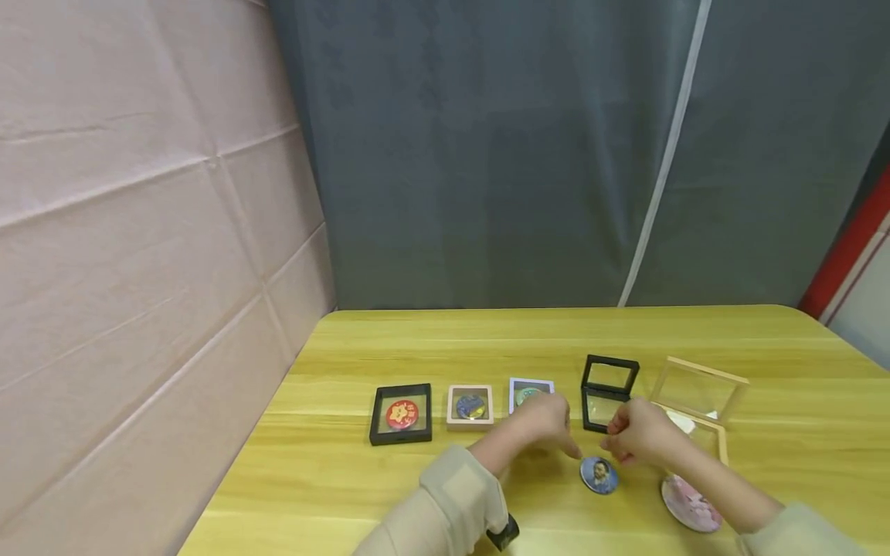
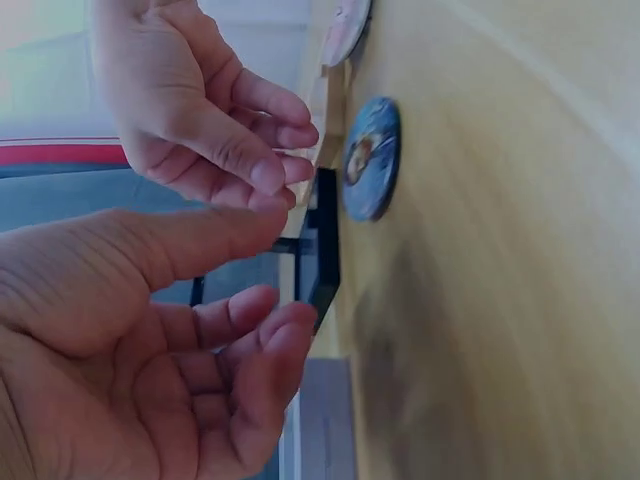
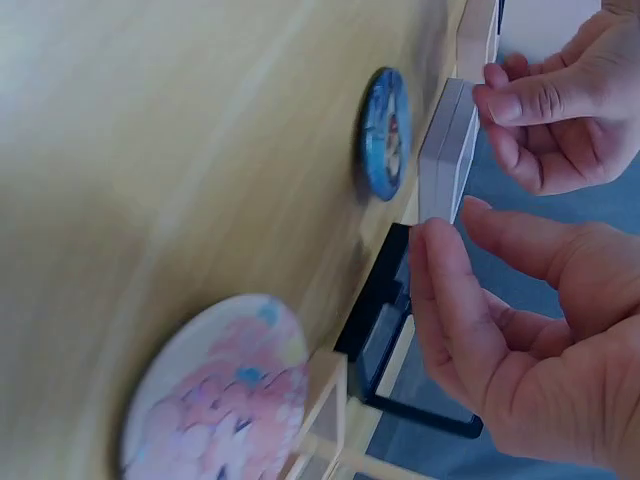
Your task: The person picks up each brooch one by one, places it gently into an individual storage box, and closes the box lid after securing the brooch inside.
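Note:
A round blue badge with a portrait (image 1: 599, 475) lies face up on the table, also in the left wrist view (image 2: 371, 158) and the right wrist view (image 3: 385, 133). Just above and left of it is my left hand (image 1: 544, 423), fingers loosely bent and nothing seen in them. My right hand (image 1: 643, 432) hovers above and right of the badge, its fingers relaxed and apart from the thumb in the right wrist view. Behind the hands stands a small black case (image 1: 586, 395) with its lid raised. Neither hand touches the badge.
Left of the hands are a black case (image 1: 376, 418) holding a red badge, a pink case (image 1: 470, 425) and a white case (image 1: 531, 380), partly hidden. A light wood-coloured case (image 1: 723, 445) stands open at right, near a large pink badge (image 1: 688, 506).

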`<state>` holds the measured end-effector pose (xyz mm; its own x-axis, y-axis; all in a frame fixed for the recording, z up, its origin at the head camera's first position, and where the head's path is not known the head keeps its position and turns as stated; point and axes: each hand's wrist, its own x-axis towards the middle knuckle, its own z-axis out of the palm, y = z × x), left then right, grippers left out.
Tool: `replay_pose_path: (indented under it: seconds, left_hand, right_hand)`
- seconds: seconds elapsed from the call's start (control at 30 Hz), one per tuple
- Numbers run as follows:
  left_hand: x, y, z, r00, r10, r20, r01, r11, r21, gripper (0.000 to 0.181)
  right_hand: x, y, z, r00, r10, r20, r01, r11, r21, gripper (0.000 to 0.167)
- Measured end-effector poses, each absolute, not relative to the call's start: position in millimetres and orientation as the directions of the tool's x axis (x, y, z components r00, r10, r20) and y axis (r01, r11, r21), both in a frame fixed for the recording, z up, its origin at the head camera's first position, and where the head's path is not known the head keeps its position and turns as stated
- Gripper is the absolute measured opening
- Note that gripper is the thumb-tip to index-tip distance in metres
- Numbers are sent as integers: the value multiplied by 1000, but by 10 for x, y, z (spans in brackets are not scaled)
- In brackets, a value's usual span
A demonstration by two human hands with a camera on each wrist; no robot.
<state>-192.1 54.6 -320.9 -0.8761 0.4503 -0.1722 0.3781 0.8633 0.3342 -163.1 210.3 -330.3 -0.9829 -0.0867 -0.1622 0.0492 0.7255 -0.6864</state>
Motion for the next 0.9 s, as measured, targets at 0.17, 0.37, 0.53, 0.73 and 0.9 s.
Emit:
replay_pose_path:
  seconds: [0.17,0.37,0.53,0.73,0.9]
  left_hand:
    - [-1873,604,-3292,-833,493,-249,399,849,347,31]
    - [-1854,656,-3372,-802,539,-259,477,837,268,29]
    - [-1837,701,-3414,-794,557,-242,499,826,261,27]
    - [-1829,705,-3430,-786,585,-203,542,808,229,26]
    - [-1832,704,-3441,-783,592,-191,544,801,249,29]
  right_hand:
    - [-1551,2144,-3363,-972,-130,-197,39,736,-676,15]
    - [-1507,2126,-3422,-963,-182,-198,9,712,-702,15]
    - [-1495,2083,-3461,-970,-123,-210,57,723,-689,23]
    - [-1478,2066,-3497,-974,-115,-194,53,718,-694,26]
    - [-1472,2057,-3503,-977,-92,-191,68,719,-692,27]
